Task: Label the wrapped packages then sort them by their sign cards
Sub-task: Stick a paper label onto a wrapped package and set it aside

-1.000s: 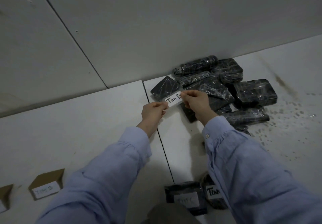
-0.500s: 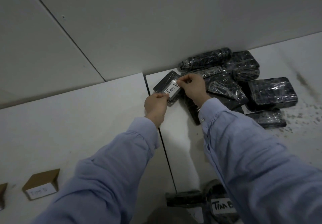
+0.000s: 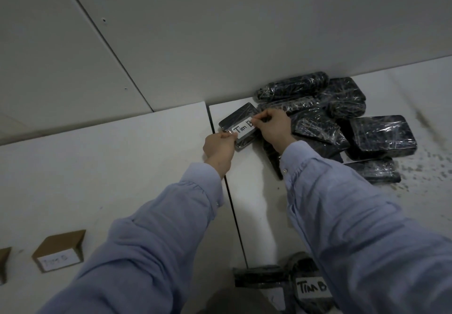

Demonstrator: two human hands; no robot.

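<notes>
Identifying the step in hand: which operation is this? — Trainee

Labelling, by my reading. The left hand [image 3: 219, 146] and right hand [image 3: 272, 128] each pinch one end of a white rectangular paper label [image 3: 243, 128] marked "Tim B". It is laid on a flat black rectangular package in glossy clear film [image 3: 241, 114]. That package lies just right of the dark seam between the two white table panels [image 3: 234, 206], at its far end. Fingers of both hands are curled narrow. — Instructor

What does the next move call for? — Trainee

Probably pressing the label down from one end to the other so that it bonds without creasing. The film is slick and wrinkled, so adhesion may be weak on the ridges. Then transfer to the matching sign card. A brown folded cardboard sign card [image 3: 58, 250] stands well left of the seam, at its near end, but its lettering is too blurred to read. — Instructor

Other stock? — Trainee

A heap of unlabelled film-wrapped black packages [image 3: 381, 137], flat slabs and one roll, lies further right of the seam's far end. One black film-wrapped package [image 3: 311, 286] bearing a "Tim B" label lies right of its near end — Instructor
</notes>
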